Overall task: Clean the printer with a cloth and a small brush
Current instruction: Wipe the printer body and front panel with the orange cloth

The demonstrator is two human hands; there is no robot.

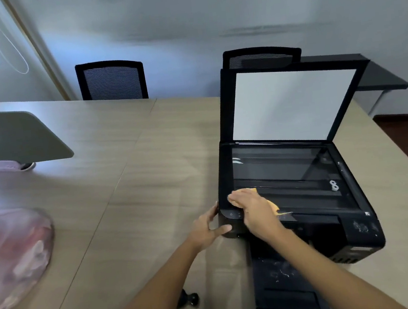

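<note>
**Fingers flat on the cloth, near corner of the scanner glass**

Fingers of my right hand lie close together, pressing an orange cloth onto the near left corner of the scanner glass. Most of the cloth is hidden under my palm; only its edges show. My left hand is spread wide against the printer at its front left corner, thumb on the front face, fingertips on the side wall.

One printer stands here, black, its lid raised upright at the back with the white pad facing me. Its output tray juts out toward me, speckled with pale dust. To the glass's right and far sides I have clear surface before the frame's edge. The wooden table lies bare left of the printer. One small black object, perhaps the brush, rests near my left forearm. Two black chairs stand behind the table. One pink bag sits at far left, blurred.
</note>
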